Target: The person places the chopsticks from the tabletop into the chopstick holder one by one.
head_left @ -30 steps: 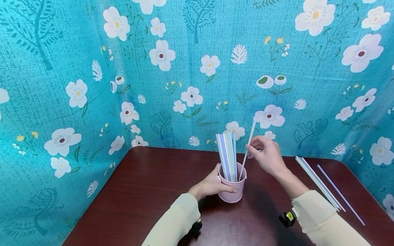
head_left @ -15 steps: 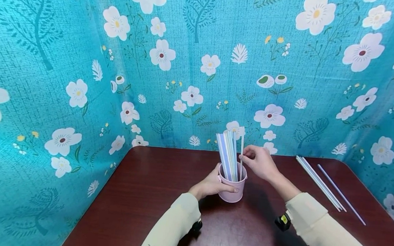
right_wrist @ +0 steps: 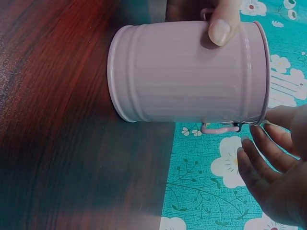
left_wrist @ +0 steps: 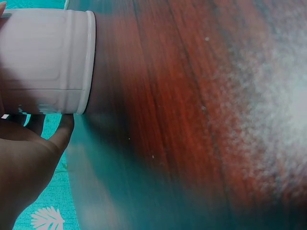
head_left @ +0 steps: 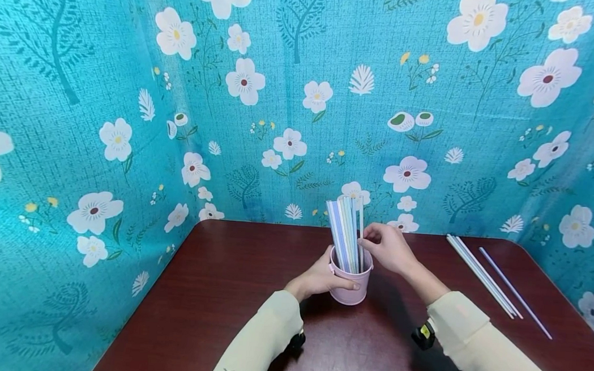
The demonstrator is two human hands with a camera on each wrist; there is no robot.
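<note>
A small pink metal bucket stands on the table, holding a bundle of long blue, white and pale straws. My left hand grips the bucket from its left side, thumb across the front; in the right wrist view that thumb presses on the wall. Above the right rim, my right hand pinches a thin pale straw between thumb and forefinger. This straw stands nearly upright beside the bundle, its lower end inside the bucket. The bucket's side loop shows near the right fingers.
Several pale straws lie side by side on the dark red wooden table at the right. A single purple straw lies to their right. Behind the table hangs a blue flowered cloth.
My right hand has moved left and down, bringing the pinched straw from leaning right to nearly upright against the bundle and lower in the bucket. My left hand has stayed on the bucket.
</note>
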